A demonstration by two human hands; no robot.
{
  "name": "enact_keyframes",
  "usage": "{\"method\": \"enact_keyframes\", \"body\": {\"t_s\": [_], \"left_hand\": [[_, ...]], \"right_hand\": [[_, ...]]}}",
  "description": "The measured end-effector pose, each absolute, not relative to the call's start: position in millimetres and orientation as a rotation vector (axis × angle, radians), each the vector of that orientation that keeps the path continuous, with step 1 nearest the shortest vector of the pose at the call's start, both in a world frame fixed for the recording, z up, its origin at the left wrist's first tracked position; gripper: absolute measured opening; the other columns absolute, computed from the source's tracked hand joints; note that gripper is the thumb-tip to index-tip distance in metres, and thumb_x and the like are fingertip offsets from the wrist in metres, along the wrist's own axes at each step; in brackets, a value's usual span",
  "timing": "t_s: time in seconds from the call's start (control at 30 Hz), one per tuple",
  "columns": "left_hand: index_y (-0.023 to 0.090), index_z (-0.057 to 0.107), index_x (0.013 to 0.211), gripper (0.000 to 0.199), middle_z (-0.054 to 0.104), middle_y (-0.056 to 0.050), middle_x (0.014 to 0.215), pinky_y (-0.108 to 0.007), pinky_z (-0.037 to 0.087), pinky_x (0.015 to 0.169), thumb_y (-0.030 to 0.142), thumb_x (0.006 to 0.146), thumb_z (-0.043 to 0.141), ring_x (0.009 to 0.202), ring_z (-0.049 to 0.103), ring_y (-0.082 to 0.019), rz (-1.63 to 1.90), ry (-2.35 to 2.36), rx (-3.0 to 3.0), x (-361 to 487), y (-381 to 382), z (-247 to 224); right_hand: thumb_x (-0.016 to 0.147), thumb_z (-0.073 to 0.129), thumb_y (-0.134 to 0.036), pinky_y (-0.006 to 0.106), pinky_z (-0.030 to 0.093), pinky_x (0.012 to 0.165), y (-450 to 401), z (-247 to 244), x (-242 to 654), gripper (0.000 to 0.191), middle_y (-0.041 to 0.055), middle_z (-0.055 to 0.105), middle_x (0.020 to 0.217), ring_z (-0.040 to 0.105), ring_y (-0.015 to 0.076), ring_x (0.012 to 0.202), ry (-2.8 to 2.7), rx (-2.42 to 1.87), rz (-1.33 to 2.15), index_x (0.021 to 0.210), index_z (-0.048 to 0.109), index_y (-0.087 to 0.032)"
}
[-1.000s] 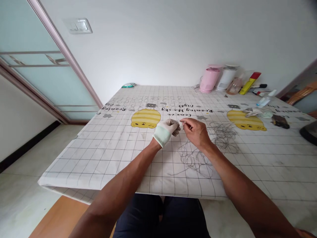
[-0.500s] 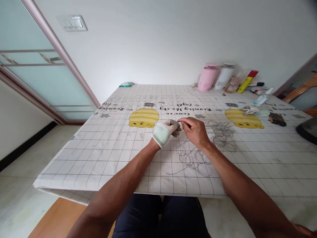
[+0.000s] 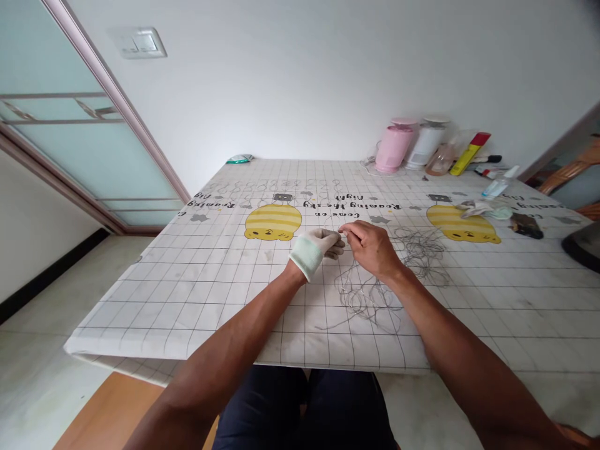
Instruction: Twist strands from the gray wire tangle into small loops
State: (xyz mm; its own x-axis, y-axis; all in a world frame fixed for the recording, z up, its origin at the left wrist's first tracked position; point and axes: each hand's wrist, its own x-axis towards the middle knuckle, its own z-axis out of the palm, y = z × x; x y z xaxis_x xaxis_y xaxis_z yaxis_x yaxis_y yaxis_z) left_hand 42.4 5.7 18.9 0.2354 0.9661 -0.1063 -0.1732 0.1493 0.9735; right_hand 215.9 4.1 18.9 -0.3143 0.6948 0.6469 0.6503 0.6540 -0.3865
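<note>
The gloved left hand (image 3: 314, 250) and bare right hand (image 3: 372, 248) meet with fingers pinched together, whether on a strand is too fine to tell, while the tangled wire (image 3: 368, 299) sprawls on the gridded table (image 3: 140, 312), nearer the right hand.
</note>
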Motion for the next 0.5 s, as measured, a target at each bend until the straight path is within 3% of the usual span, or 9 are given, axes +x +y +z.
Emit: {"method": "enact_keyframes", "body": {"t_s": [0.13, 0.3, 0.5], "left_hand": [[0.012, 0.070, 0.083, 0.014, 0.076, -0.011, 0.085, -0.027, 0.055, 0.065, 0.018, 0.095, 0.067, 0.071, 0.069, -0.014, 1.035, 0.945, 1.041, 44.2, 8.3, 14.8], [0.013, 0.069, 0.082, 0.017, 0.075, -0.010, 0.084, -0.025, 0.055, 0.065, 0.022, 0.096, 0.067, 0.069, 0.068, -0.012, 1.016, 0.892, 1.057, 42.9, 12.5, 12.1], [0.014, 0.068, 0.081, 0.016, 0.074, -0.009, 0.084, -0.024, 0.053, 0.062, 0.021, 0.095, 0.066, 0.068, 0.068, -0.012, 1.023, 0.902, 1.084, 42.9, 15.3, 10.0]], "right_hand": [[0.103, 0.050, -0.014, 0.035, 0.052, 0.074, 4.2, 18.9, 216.8, 0.025, 0.0064, 0.076, 0.092, 0.069, 0.0224, 0.082, -2.082, -1.074, 0.018, 0.099, 0.074, -0.022], [0.101, 0.053, -0.014, 0.037, 0.056, 0.081, 5.5, 21.1, 217.7, 0.024, 0.0058, 0.080, 0.101, 0.074, 0.0232, 0.091, -2.005, -1.045, 0.118, 0.100, 0.074, -0.024], [0.100, 0.057, -0.019, 0.038, 0.060, 0.078, 4.2, 23.2, 219.1, 0.021, 0.0069, 0.081, 0.103, 0.076, 0.0238, 0.090, -1.968, -1.045, 0.221, 0.107, 0.076, -0.023]]}}
